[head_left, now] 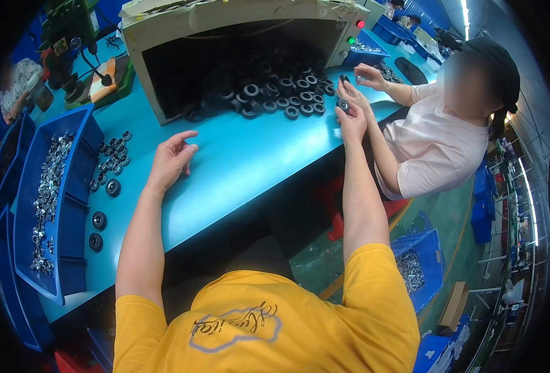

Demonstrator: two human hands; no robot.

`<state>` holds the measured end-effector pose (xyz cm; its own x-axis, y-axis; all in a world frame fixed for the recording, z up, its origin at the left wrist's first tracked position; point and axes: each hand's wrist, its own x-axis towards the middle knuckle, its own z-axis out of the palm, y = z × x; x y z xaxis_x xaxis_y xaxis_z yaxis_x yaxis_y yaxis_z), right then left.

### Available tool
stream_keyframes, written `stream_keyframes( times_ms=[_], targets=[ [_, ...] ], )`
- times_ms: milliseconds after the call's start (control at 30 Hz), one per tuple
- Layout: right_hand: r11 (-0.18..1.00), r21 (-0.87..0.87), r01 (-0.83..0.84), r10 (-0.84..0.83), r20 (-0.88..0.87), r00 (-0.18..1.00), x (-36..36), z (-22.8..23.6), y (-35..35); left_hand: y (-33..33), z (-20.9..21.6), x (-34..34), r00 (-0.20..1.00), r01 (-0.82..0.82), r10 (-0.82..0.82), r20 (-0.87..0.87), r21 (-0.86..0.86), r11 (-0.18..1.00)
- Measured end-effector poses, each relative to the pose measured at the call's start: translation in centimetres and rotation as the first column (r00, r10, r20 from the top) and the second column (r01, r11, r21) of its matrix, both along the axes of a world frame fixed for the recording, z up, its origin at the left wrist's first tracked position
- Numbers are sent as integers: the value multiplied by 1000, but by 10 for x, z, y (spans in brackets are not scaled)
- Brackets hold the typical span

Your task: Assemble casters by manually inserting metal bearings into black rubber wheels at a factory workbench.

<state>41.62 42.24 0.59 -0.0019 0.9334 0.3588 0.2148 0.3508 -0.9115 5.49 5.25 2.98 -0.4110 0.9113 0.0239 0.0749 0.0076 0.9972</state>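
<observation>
My right hand [353, 123] is closed on a small black wheel with a metal centre [344, 106], held over the bench's front edge beside a co-worker's hands. My left hand [172, 163] hovers above the turquoise bench [225, 168], thumb and fingers apart, with nothing in it. To its left lie three finished-looking black wheels [99, 220] with metal centres, and several loose metal hubs [114, 155]. Black rubber rings [291, 112] are heaped ahead of me, spilling from the dark opening of a beige box-shaped machine [241, 18].
A blue bin [69, 205] of shiny metal parts stands along the left. The co-worker [440, 140] sits close on my right, holding a small dark part. Another blue bin [433, 264] of metal pieces is at lower right. A green fixture [125, 78] stands at far left.
</observation>
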Motion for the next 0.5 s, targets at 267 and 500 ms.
stream_keyframes(
  times_ms=[267, 500],
  targets=[
    [1000, 30, 2, -2, -28, 1000, 2, -7, 8, 0, 0, 0, 1000, -1, 1, -4, 3, 1000],
    [1000, -3, 1, -1, -26, 1000, 1, -4, 5, 1, 1, 1, 1000, -3, 3, -1, 1, 1000]
  ],
)
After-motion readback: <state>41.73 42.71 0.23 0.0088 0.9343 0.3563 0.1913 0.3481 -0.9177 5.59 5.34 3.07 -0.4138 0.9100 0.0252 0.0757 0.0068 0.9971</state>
